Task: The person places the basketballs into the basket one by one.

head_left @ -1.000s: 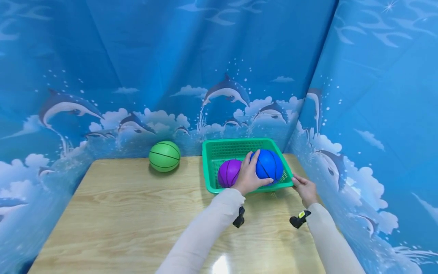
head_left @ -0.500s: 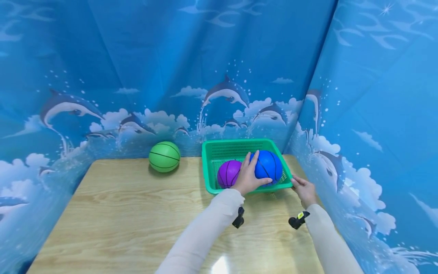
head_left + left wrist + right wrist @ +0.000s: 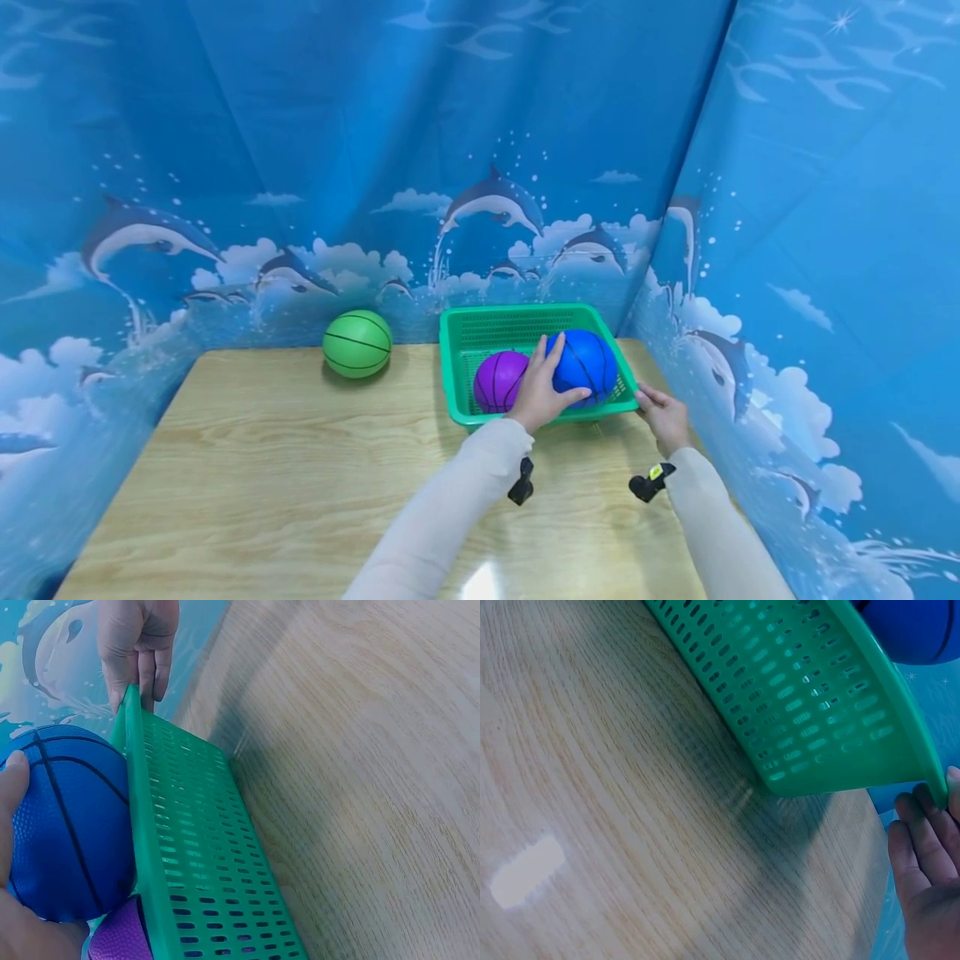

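A green plastic basket (image 3: 486, 320) with slotted walls stands at the back right of the table. In its right part lies a blue basketball (image 3: 596, 358), and a purple basketball (image 3: 497, 382) lies to its left. My left hand (image 3: 538, 396) reaches over the front rim and holds the blue ball, thumb in front and fingers over its left side; it partly hides the purple one. At the basket's front right corner, my right hand (image 3: 666, 417) pinches the rim between thumb and fingers, as the left wrist view also shows in the other hand (image 3: 142, 645).
A green basketball (image 3: 357, 344) rests near the table's back edge, left of the basket. Behind and to the right of the wooden table (image 3: 285, 483) hang blue dolphin-print curtains (image 3: 315, 150), close to the basket and my right arm.
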Available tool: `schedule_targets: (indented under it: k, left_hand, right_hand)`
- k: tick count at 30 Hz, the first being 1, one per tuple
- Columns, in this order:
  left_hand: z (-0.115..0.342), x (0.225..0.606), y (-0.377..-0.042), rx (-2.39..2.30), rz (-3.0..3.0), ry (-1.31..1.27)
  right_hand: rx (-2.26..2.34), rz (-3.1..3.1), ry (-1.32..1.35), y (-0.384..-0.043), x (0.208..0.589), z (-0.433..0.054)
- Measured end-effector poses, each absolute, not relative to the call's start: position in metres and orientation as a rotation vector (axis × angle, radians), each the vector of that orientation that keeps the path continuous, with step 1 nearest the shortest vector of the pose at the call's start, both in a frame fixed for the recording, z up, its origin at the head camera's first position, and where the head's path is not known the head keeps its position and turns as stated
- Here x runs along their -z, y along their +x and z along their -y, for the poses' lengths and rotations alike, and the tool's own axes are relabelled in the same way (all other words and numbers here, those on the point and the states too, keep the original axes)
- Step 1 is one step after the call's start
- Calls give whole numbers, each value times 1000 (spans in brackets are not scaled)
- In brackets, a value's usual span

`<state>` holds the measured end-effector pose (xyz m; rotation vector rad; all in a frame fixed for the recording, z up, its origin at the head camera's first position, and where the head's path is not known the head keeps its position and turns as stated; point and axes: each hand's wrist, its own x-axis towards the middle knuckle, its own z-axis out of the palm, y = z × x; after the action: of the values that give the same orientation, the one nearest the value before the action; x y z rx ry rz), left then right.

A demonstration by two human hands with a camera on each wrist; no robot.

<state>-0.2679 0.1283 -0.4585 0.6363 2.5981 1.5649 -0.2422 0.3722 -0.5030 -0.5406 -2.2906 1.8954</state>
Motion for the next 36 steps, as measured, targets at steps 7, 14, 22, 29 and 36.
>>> schedule_targets:
  k: [7,14,22,29,36]
  left_hand:
    - [-125,463,-267,-1515,-2635,682]
    - [-125,470,-265,-1491,-2635,674]
    - [-123,477,-262,-1418,-2615,702]
    - [-117,474,-266,-1472,-2581,737]
    - [-106,467,-273,-1528,-2550,755]
  right_hand:
    - [-1920,2268,-545,-244,504,-370]
    - [-1930,2274,-520,-246,507,-371]
    - [-1911,2306,-514,-247,506,-370]
    - [-1860,2358,-498,-246,504,-371]
    - [-1855,2367,-489,-243,506,-376]
